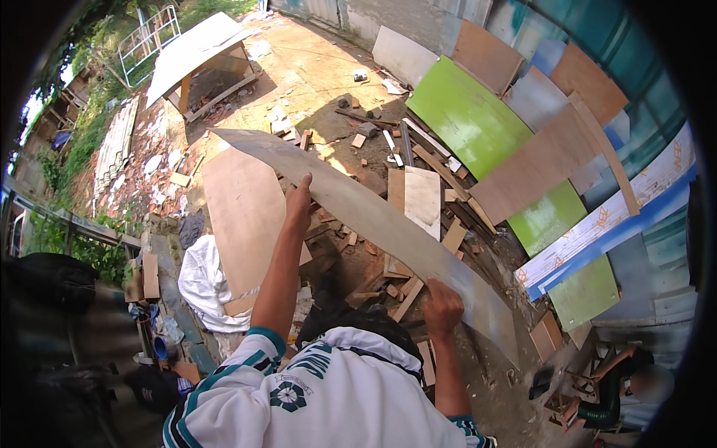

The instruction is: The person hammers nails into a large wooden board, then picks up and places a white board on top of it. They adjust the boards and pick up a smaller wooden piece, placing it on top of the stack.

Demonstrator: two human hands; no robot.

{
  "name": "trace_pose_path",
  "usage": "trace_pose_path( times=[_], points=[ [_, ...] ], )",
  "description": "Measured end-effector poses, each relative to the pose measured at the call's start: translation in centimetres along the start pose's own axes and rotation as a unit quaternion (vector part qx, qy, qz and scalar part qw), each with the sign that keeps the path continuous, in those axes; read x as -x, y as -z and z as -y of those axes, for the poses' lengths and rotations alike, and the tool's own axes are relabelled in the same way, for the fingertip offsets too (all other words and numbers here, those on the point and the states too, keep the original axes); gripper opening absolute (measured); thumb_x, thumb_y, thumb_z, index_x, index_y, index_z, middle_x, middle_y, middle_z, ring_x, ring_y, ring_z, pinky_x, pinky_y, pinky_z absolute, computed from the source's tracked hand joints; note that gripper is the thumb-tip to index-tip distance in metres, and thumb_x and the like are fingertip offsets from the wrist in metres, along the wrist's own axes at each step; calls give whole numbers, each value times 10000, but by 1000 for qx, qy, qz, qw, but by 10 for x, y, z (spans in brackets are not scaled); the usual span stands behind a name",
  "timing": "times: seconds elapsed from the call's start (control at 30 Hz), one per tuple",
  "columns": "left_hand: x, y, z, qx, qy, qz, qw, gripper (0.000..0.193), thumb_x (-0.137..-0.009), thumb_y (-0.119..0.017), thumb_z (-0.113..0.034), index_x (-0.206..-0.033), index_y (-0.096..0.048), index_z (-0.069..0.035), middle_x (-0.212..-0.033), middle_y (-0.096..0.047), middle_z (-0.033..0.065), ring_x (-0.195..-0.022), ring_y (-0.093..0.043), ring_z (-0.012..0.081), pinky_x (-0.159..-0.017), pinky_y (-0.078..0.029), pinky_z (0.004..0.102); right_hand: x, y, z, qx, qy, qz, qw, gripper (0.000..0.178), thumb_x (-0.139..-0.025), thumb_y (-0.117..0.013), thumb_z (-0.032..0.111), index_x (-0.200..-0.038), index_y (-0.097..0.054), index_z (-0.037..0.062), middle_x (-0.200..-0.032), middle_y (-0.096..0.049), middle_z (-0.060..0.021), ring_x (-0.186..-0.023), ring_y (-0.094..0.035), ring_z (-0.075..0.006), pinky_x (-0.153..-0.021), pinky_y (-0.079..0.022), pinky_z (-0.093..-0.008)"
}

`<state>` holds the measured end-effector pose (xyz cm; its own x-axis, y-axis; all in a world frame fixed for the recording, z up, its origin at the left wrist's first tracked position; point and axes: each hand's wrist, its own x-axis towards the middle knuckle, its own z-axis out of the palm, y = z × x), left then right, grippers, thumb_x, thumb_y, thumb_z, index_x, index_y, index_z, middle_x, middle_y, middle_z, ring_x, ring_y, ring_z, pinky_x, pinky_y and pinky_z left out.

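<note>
A long, thin greyish-brown board slants across in front of me, from the upper left down to the lower right. My left hand is closed on its near edge, thumb on the upper face, towards the far left end. Further right, my right hand is closed round the same edge near the lower right part. The undersides of both grips are hidden. Left of my left forearm, a large tan board leans with its lower end by a crumpled white sack.
Wood scraps and broken bricks litter the ground beyond the board. A green panel and other sheets lean along the right wall. A white-topped table stands far left. Another person sits low at the right.
</note>
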<state>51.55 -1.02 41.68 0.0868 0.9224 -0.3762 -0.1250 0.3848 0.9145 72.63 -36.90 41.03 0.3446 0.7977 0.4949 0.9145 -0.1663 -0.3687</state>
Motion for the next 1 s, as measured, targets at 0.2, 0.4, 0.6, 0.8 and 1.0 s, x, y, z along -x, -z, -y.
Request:
trace_pose_path(
  times=[0.2, 0.4, 0.6, 0.8, 1.0],
  points=[
    [22, 16, 22, -19, 32, -36, 999, 459, -1014, -567, -268, -1369, -470, 7, -1248, -618, 164, -1057, -672, 306, -899, -565, 486, 22, 6, -34, 22, 39, 23, 999, 309, -792, -621, -30, -1078, -709, 49, -1036, -745, -105, -958, -713, -298, -816, -550, -434],
    [9, 55, 53, 38, 2, 5, 999, 352, -986, -592, -150, -1280, -501, 22, -1108, -646, 139, -909, -703, 262, -737, -627, 407, 35, -4, -63, 38, 69, 20, 997, 355, -780, -639, -29, -1109, -706, 86, -1126, -733, -82, -1071, -688, -308, -923, -538, -468],
    [25, 67, 78, 85, -43, 45, 994, 347, -985, -604, -132, -1275, -500, 27, -1109, -642, 133, -920, -699, 268, -752, -632, 425, 46, -17, -81, 22, 9, 83, 996, 481, -740, -657, -41, -1198, -680, 102, -1256, -691, -104, -1178, -644, -357, -1038, -485, -514],
    [43, 70, 86, 67, -49, 56, 995, 370, -989, -622, -174, -1275, -506, 31, -1130, -645, 139, -974, -695, 269, -805, -635, 448, 58, -21, -93, 5, -5, 134, 991, 558, -720, -633, -62, -1251, -669, 106, -1264, -684, -123, -1178, -638, -368, -1029, -488, -489],
    [42, 86, 106, 36, -22, 31, 999, 358, -1002, -602, -181, -1274, -514, 34, -1147, -647, 145, -983, -695, 269, -815, -634, 444, 65, -27, -93, -59, -33, 177, 982, 528, -727, -589, -76, -1225, -672, 78, -1238, -682, -142, -1170, -627, -374, -1012, -487, -480]
  ],
)
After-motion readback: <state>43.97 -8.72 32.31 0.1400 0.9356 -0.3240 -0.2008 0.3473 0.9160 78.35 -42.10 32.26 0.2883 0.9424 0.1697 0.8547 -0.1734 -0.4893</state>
